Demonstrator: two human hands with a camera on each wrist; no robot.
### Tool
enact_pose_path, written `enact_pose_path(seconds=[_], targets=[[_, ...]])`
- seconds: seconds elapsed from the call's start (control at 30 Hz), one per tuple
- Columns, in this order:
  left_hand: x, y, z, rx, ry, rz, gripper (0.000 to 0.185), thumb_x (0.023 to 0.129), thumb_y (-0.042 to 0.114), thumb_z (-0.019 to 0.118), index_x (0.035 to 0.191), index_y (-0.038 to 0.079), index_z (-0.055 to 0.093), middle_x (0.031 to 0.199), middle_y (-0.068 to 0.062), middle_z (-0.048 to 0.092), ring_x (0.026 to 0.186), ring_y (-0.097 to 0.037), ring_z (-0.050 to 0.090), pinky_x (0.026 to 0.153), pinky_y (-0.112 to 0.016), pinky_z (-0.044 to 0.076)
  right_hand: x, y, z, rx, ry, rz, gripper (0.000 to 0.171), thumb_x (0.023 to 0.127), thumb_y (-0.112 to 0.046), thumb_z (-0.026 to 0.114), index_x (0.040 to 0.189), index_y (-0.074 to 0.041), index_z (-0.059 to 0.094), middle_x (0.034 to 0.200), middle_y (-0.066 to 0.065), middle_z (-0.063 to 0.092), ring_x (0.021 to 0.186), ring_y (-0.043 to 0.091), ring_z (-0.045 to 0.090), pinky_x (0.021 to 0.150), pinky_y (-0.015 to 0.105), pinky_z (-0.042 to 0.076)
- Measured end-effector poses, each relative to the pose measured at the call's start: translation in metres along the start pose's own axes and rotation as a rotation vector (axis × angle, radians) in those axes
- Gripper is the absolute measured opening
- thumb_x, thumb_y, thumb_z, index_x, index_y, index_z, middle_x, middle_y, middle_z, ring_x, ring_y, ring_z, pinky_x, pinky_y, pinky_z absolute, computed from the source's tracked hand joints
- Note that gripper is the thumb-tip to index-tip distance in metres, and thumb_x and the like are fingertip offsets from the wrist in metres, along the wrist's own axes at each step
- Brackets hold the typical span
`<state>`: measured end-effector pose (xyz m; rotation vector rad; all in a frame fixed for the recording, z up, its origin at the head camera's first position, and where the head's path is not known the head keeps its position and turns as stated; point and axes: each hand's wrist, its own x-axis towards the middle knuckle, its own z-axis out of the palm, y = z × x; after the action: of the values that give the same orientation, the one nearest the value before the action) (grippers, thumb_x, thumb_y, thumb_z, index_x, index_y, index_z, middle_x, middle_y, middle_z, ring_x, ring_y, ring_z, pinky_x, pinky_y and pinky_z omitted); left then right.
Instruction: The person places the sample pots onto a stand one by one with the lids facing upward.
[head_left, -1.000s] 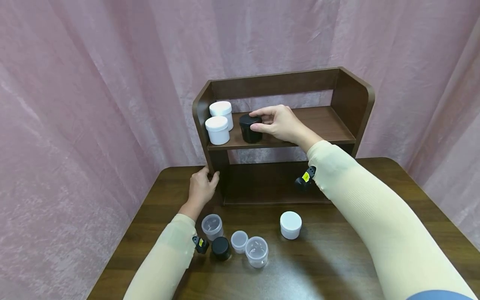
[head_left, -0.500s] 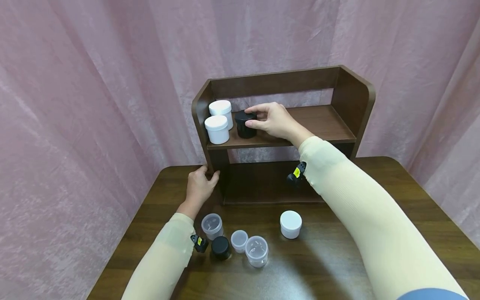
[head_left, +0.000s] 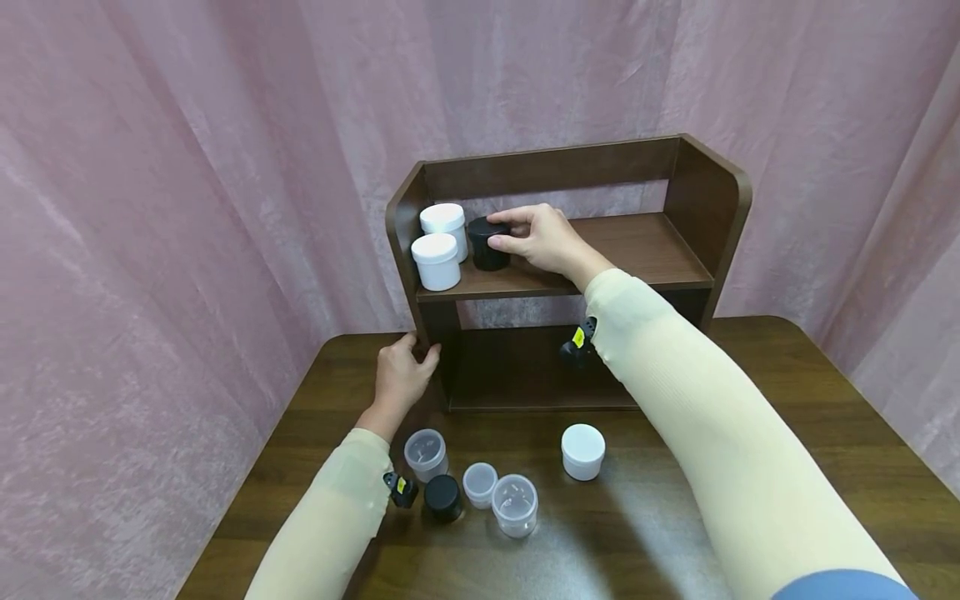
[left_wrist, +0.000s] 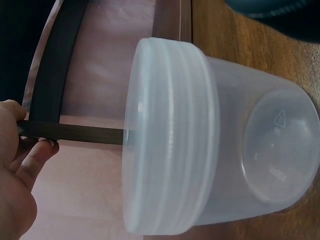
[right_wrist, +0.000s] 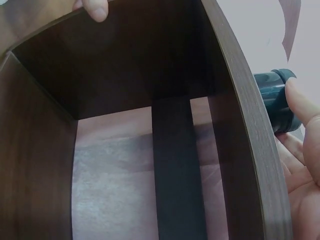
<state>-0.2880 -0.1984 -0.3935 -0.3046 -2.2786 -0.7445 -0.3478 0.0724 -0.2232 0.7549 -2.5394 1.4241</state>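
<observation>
A black jar (head_left: 489, 250) with a black lid stands on the upper board of a brown wooden shelf (head_left: 637, 250). My right hand (head_left: 551, 242) holds it by the lid between thumb and fingers; the right wrist view shows the same black jar (right_wrist: 276, 100) beyond the board's edge. Just left of it are two white jars, one in front (head_left: 437, 265) and one behind (head_left: 447, 223). My left hand (head_left: 401, 375) grips the shelf's left side panel low down, thumb on the inner face. In the left wrist view, that hand (left_wrist: 17, 170) has its fingers around the panel's edge.
On the table (head_left: 637, 533) before the shelf stand a clear jar (head_left: 426, 457), a black-lidded jar (head_left: 442, 500), a small translucent jar (head_left: 480, 485), another clear jar (head_left: 515, 507) and a white jar (head_left: 582, 452). A pink curtain (head_left: 225, 167) hangs behind.
My right hand has moved the black jar left and further back on the upper board, close beside the white jars. My left hand has stayed on the side panel.
</observation>
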Motion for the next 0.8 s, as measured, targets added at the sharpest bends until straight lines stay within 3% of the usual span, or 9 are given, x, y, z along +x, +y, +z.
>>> enact_pose_path(seconds=[0.57, 0.8], targets=[[-0.0010, 0.0015, 0.0014, -0.008, 0.027, 0.035, 0.021, 0.081, 0.019, 0.074, 0.074, 0.003, 0.062, 0.065, -0.014, 0.066, 0.062, -0.039, 0.062, 0.057, -0.046, 0.048, 0.0080, 0.0052, 0.0005, 0.035, 0.043, 0.001, 0.040, 0.085, -0.027, 0.073, 0.123, -0.019, 0.068, 0.130, 0.008, 0.060, 0.110, 0.012, 0.062, 0.086, 0.025, 0.049], [-0.0016, 0.0026, 0.0028, -0.013, 0.033, 0.039, 0.019, 0.081, 0.018, 0.074, 0.075, 0.003, 0.063, 0.065, -0.013, 0.067, 0.062, -0.039, 0.063, 0.058, -0.046, 0.048, 0.0104, 0.0065, 0.0010, 0.041, 0.042, 0.010, 0.037, 0.087, -0.024, 0.071, 0.123, -0.018, 0.067, 0.132, 0.008, 0.059, 0.111, 0.011, 0.061, 0.082, 0.021, 0.049]])
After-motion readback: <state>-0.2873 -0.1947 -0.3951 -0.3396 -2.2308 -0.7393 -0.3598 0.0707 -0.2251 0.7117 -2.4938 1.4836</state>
